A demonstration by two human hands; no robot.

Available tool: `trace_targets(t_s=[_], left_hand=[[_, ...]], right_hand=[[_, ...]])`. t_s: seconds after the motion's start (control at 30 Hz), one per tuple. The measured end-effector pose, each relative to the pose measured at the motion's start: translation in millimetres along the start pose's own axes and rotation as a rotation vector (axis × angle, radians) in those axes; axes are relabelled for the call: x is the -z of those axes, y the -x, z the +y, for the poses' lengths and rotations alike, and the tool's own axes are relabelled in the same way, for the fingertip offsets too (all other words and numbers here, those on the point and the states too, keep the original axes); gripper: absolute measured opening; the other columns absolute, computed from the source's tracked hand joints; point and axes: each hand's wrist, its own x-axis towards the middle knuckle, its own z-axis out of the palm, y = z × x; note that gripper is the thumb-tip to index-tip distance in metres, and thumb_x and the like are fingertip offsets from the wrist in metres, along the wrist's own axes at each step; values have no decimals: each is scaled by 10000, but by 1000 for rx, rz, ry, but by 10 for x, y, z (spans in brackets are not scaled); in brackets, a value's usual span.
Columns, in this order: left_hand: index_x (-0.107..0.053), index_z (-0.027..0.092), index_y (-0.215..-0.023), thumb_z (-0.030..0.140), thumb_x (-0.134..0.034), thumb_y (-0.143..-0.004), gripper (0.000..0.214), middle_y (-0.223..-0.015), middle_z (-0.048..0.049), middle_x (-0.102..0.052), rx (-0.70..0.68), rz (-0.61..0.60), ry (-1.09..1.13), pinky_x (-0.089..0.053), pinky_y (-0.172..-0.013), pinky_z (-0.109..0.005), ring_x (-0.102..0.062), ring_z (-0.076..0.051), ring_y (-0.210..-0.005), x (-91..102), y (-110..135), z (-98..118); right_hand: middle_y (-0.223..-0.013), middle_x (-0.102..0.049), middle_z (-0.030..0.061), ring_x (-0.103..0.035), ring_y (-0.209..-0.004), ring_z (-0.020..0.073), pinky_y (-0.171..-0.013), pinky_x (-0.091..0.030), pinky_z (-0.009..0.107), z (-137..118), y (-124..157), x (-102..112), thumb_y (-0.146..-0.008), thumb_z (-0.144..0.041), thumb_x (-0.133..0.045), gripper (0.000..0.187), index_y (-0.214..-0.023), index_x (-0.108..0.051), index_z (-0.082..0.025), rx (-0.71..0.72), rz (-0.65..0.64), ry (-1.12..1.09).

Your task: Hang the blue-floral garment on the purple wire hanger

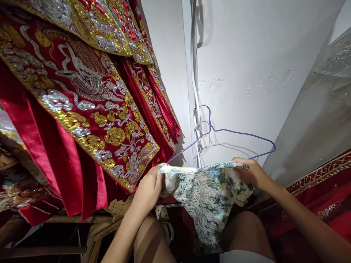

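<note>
A white garment with a blue, green and yellow floral print (211,197) hangs between my hands, gathered and ruffled below a straight top band. My left hand (150,184) is closed on the band's left end, thumb on top. At the other end, my right hand (251,171) is closed on the band too. Just behind the garment is a purple wire hanger (241,133), its hook up against the wall and its lower bar running down to both hands. Whether my fingers also grip the hanger cannot be made out.
Red embroidered costumes with gold and silver sequins (115,131) hang close on the left. A white pipe or cable (195,73) runs down the white wall (241,54). Below are a wooden frame (93,237) and a light clog (163,215). Red trimmed fabric (315,179) lies right.
</note>
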Motion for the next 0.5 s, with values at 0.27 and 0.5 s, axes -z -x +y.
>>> trace_targets(t_s=[0.27, 0.5], left_hand=[[-783, 189, -952, 265, -520, -911, 277, -969, -83, -752, -332, -39, 30, -485, -984, -348, -669, -270, -1021, -214, -567, 473], [-763, 165, -765, 374, -744, -777, 211, -690, -41, -707, -195, -326, 345, -485, -546, -227, -617, -176, -609, -155, -794, 463]], right_hand=[[-649, -581, 13, -532, -622, 182, -598, -413, 293, -71, 41, -287, -888, -384, -561, 291, -653, -589, -216, 47, 14, -124], [-673, -634, -38, -596, -621, 193, -605, -491, 283, -182, 210, -75, -755, -302, -699, 897, -1584, -370, -208, -13, 373, -32]])
